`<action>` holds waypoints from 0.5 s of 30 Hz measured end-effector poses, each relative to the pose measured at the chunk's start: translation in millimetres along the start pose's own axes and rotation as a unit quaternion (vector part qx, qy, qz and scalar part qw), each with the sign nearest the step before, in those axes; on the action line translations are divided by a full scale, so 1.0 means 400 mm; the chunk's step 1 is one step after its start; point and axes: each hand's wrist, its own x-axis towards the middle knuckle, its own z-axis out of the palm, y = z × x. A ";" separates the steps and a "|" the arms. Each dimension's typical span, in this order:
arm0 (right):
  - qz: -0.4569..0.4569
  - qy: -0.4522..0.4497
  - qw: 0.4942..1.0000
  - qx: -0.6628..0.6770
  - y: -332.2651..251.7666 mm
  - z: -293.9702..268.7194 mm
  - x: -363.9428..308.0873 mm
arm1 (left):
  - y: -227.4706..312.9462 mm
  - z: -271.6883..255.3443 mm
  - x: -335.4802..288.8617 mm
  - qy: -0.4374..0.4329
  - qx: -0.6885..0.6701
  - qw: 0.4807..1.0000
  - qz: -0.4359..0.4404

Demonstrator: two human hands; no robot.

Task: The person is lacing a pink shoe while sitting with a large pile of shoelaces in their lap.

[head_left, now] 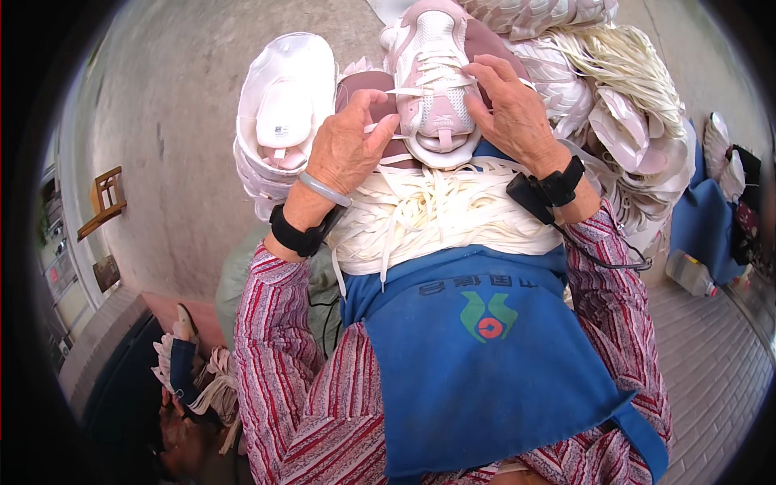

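Observation:
A pink and white sneaker (438, 113) lies in front of me, its toe pointing away, with a white shoelace (440, 61) threaded across its front. My left hand (352, 141) is at the shoe's left side, fingers curled round a stretch of shoelace that runs from the eyelets. On the other side, my right hand (515, 113) has bent fingers at the laces, where lace shows on both sides of the hand; its exact grip is partly hidden. Across my lap, over the blue apron (485, 380), spreads a heap of loose cream laces (436, 214).
Left of the sneaker stands a stack of white and pink shoe uppers (287, 97). More uppers (634, 133) and a bundle of cream laces (626, 69) are piled at right. A plastic bottle (691, 273) rests on the paving. Another person's hand (171, 400) shows at lower left.

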 end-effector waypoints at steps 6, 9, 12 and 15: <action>0.026 -0.043 0.996 0.072 0.014 -0.002 0.018 | -0.074 -0.101 -0.035 0.013 0.127 0.992 -0.009; -0.004 -0.064 0.996 0.060 0.026 -0.026 0.011 | -0.129 -0.143 -0.057 0.042 0.117 0.991 -0.051; -0.071 -0.043 0.996 0.034 0.046 -0.041 0.003 | -0.184 -0.164 -0.072 0.156 0.078 0.984 0.029; -0.079 -0.026 0.996 0.026 0.067 -0.040 0.001 | -0.233 -0.235 -0.085 0.275 0.079 0.958 0.006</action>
